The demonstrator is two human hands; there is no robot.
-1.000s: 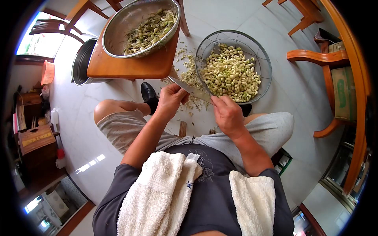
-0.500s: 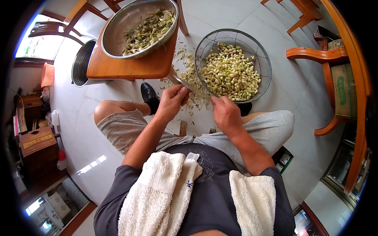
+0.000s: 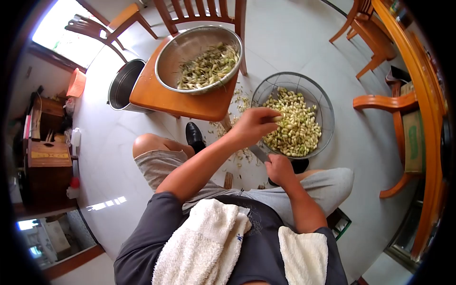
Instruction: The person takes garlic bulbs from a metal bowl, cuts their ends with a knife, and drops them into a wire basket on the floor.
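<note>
My right hand is closed round the handle of a knife, whose blade points up and to the left. My left hand is over the left side of a wire basket on the floor, fingers bent toward the pale green, bulb-like pieces in it. Whether anything is between those fingertips is too small to tell. A metal colander with untrimmed, stalky pieces rests on a wooden chair ahead and to the left.
A dark metal bucket stands left of the chair. Trimmings lie scattered on the floor between chair and basket. A wooden table edge and a cardboard box are at the right, a wooden box at the left.
My left hand has left the knife blade and moved right, over the basket. The knife hand sits lower in the picture. The whole view has shifted, so chair, colander and basket appear lower and further right.
</note>
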